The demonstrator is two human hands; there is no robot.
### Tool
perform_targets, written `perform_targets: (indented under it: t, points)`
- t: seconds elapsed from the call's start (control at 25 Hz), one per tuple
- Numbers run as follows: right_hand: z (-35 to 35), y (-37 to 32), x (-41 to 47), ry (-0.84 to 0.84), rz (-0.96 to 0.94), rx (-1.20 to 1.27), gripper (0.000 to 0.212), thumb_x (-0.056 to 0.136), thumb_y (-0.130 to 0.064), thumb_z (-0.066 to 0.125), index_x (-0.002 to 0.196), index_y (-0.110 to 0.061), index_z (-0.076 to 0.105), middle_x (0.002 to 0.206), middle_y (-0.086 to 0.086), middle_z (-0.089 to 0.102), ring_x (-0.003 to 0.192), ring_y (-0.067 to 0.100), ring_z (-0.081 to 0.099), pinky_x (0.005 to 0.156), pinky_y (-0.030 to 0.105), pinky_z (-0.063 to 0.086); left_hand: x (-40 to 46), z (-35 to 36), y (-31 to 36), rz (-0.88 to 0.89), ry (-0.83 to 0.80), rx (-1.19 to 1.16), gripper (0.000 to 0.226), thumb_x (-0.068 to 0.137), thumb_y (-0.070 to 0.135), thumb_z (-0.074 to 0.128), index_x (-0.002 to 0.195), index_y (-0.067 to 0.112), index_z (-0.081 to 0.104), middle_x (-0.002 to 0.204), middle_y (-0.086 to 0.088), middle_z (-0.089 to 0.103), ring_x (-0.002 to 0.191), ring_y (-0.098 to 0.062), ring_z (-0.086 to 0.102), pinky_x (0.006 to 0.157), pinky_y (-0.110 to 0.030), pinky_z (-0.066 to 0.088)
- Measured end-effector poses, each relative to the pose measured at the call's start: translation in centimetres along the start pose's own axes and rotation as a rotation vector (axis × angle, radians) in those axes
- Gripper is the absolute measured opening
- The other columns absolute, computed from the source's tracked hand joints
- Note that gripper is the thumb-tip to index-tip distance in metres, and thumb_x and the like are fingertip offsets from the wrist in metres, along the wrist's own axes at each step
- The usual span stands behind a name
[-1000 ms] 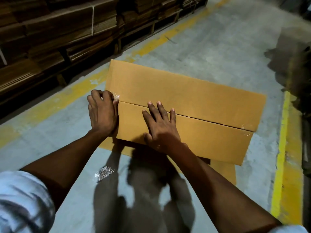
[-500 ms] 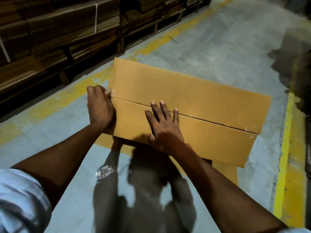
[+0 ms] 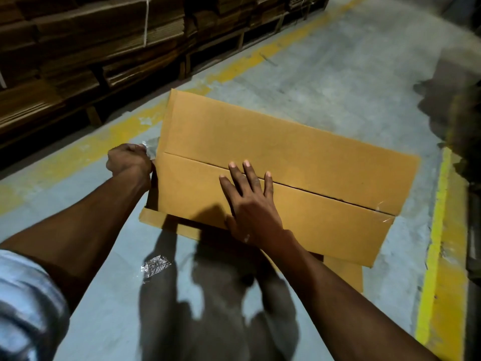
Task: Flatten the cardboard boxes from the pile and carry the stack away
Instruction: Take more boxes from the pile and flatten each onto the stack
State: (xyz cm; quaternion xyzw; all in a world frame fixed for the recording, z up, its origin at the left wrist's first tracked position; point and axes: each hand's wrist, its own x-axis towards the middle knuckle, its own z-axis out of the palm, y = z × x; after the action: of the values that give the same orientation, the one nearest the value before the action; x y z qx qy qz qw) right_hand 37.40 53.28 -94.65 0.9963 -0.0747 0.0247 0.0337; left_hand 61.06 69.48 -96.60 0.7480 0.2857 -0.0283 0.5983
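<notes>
box: brown cardboard box (image 3: pixel 273 162) in centre of frame on the grey floor (image 3: pixel 338 74), top flaps closed, seam running left to lower right
flat cardboard: piece of flat cardboard (image 3: pixel 343 272) under the box, sticking out at lower left and lower right corners
left hand: left hand (image 3: pixel 128 158) at box's left end, centre-left of frame, fingers clenched, pinching a strip of clear tape (image 3: pixel 149 147) by the seam end
right hand: right hand (image 3: pixel 250 201) lies flat on near flap, centre of frame, fingers straight and spread, tips touching the seam, pressing down
tape scrap: crumpled clear tape scrap (image 3: pixel 156 265) on floor, lower centre-left, apart from box
tape residue: bits of tape at seam's right end (image 3: pixel 382 212)
stacks: strapped flat cardboard stacks (image 3: pixel 91 43) on pallets, upper left
lines: yellow floor lines (image 3: pixel 437 256), one along pallets, one at right edge
sleeve: light sleeve (image 3: pixel 23 303) lower left corner
</notes>
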Motion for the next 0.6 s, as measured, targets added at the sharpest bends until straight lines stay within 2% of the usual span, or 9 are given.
perform_targets:
  t: [0.08,0.12,0.16,0.24,0.32,0.4,0.48,0.6]
  points:
    - [0.0,0.0,0.0,-0.007,0.003,0.0,0.095,0.079,-0.039,0.072,0.158,-0.021,0.023,0.168,0.009,0.006,0.155,0.035,-0.003,0.115,0.07,0.01,-0.4,0.0,0.2,0.045,0.019,0.12,0.016,0.078,0.013,0.07,0.063,0.018,0.07,0.082,-0.009,0.073,0.076,-0.034,0.072,0.075,-0.046,0.062]
    - [0.0,0.0,0.0,-0.008,0.003,-0.001,0.095,0.079,-0.039,0.072,0.158,-0.021,0.023,0.168,0.009,0.006,0.155,0.035,-0.003,0.115,0.07,0.01,-1.1,-0.2,0.4,0.073,0.021,0.178,0.013,0.084,0.014,0.065,0.075,0.017,0.074,0.09,-0.009,0.073,0.084,-0.034,0.071,0.082,-0.042,0.06]
    - [0.0,0.0,0.1,-0.009,0.002,-0.004,0.095,0.079,-0.039,0.071,0.158,-0.021,0.023,0.169,0.009,0.006,0.155,0.035,-0.003,0.115,0.07,0.01,-2.0,-0.5,0.4,0.114,0.017,0.216,0.016,0.092,0.018,0.059,0.091,0.014,0.074,0.098,-0.009,0.072,0.091,-0.033,0.068,0.086,-0.039,0.057]
    - [0.2,0.2,0.2,-0.005,0.006,-0.013,0.095,0.079,-0.04,0.071,0.158,-0.021,0.022,0.169,0.009,0.006,0.155,0.035,-0.004,0.116,0.07,0.009,-3.7,-0.9,0.0,0.273,-0.052,0.263,0.035,0.103,0.038,0.044,0.114,0.011,0.064,0.111,-0.011,0.065,0.101,-0.031,0.06,0.087,-0.038,0.046]
    - [0.2,0.4,0.4,0.005,0.01,-0.013,0.096,0.078,-0.041,0.072,0.158,-0.021,0.023,0.169,0.009,0.006,0.155,0.035,-0.004,0.116,0.07,0.006,-5.2,-1.5,-1.0,0.529,-0.248,0.319,0.052,0.101,0.055,0.038,0.122,0.012,0.059,0.119,-0.013,0.064,0.109,-0.033,0.057,0.092,-0.043,0.044]
    - [0.1,0.5,0.8,0.003,0.009,0.009,0.096,0.077,-0.04,0.073,0.157,-0.021,0.024,0.169,0.008,0.006,0.155,0.034,-0.005,0.116,0.069,0.003,-4.9,-1.6,-2.2,0.673,-0.353,0.415,0.06,0.096,0.06,0.048,0.131,0.011,0.055,0.128,-0.013,0.061,0.116,-0.033,0.055,0.097,-0.046,0.045]
    - [-0.1,0.8,1.0,-0.013,0.003,0.029,0.096,0.078,-0.039,0.074,0.157,-0.02,0.024,0.169,0.008,0.004,0.155,0.034,-0.007,0.117,0.069,0.003,-4.5,-1.2,-2.4,0.739,-0.322,0.493,0.06,0.097,0.055,0.052,0.135,0.008,0.052,0.131,-0.016,0.059,0.118,-0.036,0.054,0.096,-0.045,0.043]
    - [-0.4,1.2,1.0,-0.037,-0.01,0.047,0.095,0.079,-0.037,0.073,0.158,-0.02,0.022,0.169,0.007,0.002,0.154,0.032,-0.01,0.118,0.068,0.003,-4.5,-0.7,-2.3,0.798,-0.306,0.575,0.056,0.1,0.053,0.045,0.13,0.007,0.053,0.123,-0.02,0.062,0.111,-0.043,0.056,0.083,-0.046,0.043]
